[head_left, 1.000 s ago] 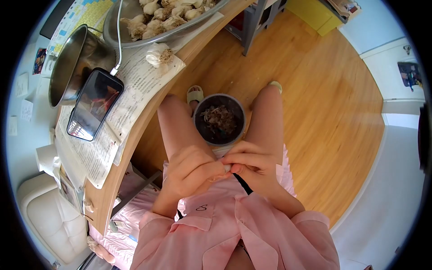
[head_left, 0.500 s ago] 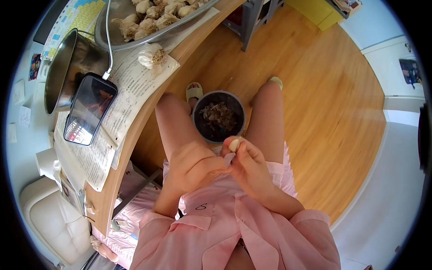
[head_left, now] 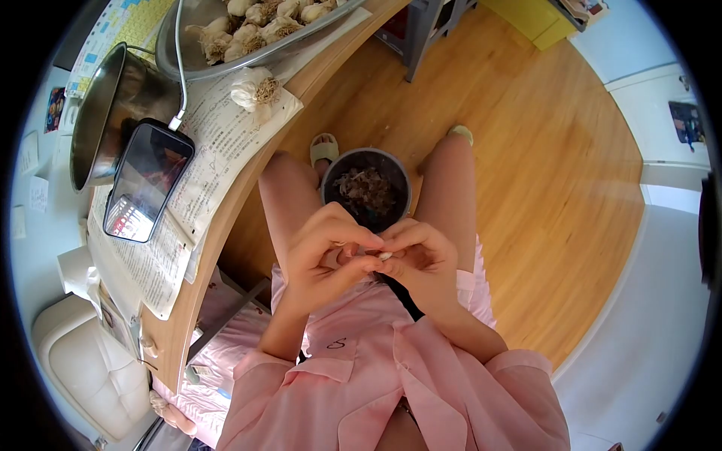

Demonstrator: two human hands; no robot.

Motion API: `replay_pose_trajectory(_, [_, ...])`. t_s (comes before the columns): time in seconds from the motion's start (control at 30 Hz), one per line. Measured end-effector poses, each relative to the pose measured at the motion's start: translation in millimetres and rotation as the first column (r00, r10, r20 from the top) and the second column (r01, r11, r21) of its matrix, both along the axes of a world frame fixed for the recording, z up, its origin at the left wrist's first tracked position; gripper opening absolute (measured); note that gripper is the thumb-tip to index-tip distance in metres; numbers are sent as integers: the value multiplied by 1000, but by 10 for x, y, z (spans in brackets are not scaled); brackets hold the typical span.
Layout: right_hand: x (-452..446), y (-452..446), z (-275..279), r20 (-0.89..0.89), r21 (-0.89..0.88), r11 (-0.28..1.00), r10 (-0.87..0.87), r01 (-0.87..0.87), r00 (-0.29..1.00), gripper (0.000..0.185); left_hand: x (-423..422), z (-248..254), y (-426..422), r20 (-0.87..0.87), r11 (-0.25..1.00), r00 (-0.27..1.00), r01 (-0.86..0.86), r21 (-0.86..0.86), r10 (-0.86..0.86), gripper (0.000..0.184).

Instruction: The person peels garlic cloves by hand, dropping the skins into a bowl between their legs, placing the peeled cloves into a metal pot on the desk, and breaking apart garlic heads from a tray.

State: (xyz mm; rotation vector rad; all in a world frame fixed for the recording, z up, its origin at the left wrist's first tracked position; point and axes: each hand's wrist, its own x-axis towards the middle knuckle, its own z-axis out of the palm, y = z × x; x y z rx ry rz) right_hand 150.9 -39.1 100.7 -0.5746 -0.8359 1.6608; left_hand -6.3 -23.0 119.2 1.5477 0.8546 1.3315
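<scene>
Garlic clove (head_left: 385, 256), small, whitish, rounded as far as it shows: at the meeting fingertips of both hands, above the lap, mostly hidden. So slight a piece presumably calls for fingertips rather than a palm.

Right hand (head_left: 425, 259): fingers curled, thumb and forefinger nearly closed, pinching the clove.

Left hand (head_left: 320, 252): fingers bent into a loose ring, thumb and forefinger tips brought up to the clove; whether they grip it or merely touch cannot be told.

Round dark-grey bin (head_left: 374, 156): between the lower legs, just beyond the hands, containing brown papery scraps (head_left: 366, 189); seemingly set there to catch what drops.

Wide silvery metal basin (head_left: 177, 51): on the pale wooden desk (head_left: 229, 195) at left, heaped with whitish, root-tufted garlic bulbs (head_left: 252, 34), probably for easy reach.

Single white garlic bulb (head_left: 256, 88): outside the basin, on printed white paper sheets (head_left: 218, 143), which likely shield the desktop.

Deep round steel pot (head_left: 143, 90): beside a black rectangular phone (head_left: 149, 180) with slim white cable (head_left: 181, 68) plugged in, perhaps for charging.
</scene>
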Motion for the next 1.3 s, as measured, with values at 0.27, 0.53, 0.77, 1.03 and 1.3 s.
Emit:
replay_pose_trajectory(0.27, [-62, 26, -123, 77, 23, 995, -102, 100, 992, 18, 15, -101, -56, -68, 993, 991, -113, -24, 111, 13])
replay_pose_trajectory(0.53, [-182, 94, -340, -75, -285, 952, -136, 109, 988, 11, 193, -385, 52, -104, 956, 952, -293, -32, 289, 8])
replay_pose_trajectory(0.77, [-228, 77, -417, -439, -504, 854, -125, -128, 890, 6, 215, -455, 52, -194, 928, 907, -365, 78, 373, 8])
replay_pose_trajectory(1.03, [-126, 179, -448, -435, -619, 770, -170, -157, 884, 7, 150, -618, 64, -50, 923, 923, -383, -26, 382, 6])
replay_pose_trajectory(1.3, [9, 256, -552, -461, -526, 828, -83, -196, 884, 14, 107, -1387, 319, -529, 890, 824, -380, -250, 203, 10])
